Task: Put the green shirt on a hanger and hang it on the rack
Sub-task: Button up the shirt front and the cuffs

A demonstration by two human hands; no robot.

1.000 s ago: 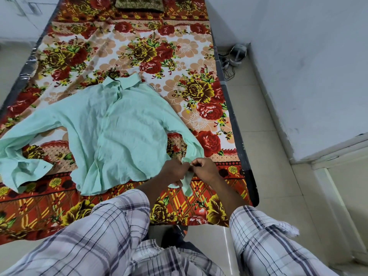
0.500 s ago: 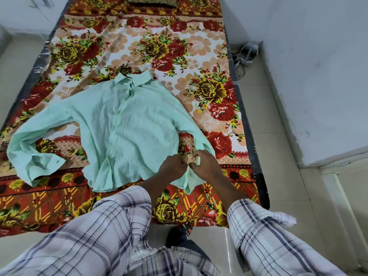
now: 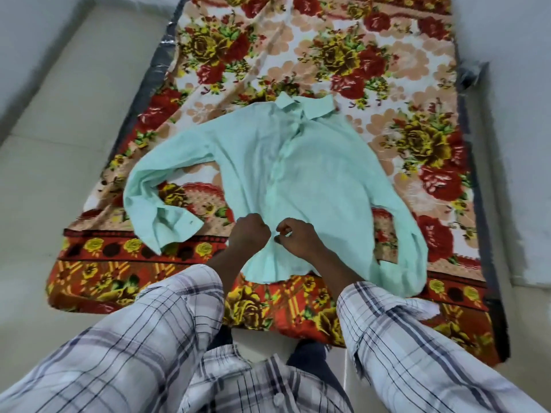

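Both hands at the front of the green shirt (image 3: 301, 180), which lies flat on the bed (image 3: 142, 93).
The shirt is face up on the floral blanket (image 3: 396, 58), collar at the far end, sleeves bent out to either side. The left hand (image 3: 250, 232) and right hand (image 3: 295, 238) are close together at the lower front opening; each grip is curled, pinching fabric.

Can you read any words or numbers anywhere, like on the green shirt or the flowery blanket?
None can be read. The green shirt shows no label or print, and the flowery blanket has only flower patterns.
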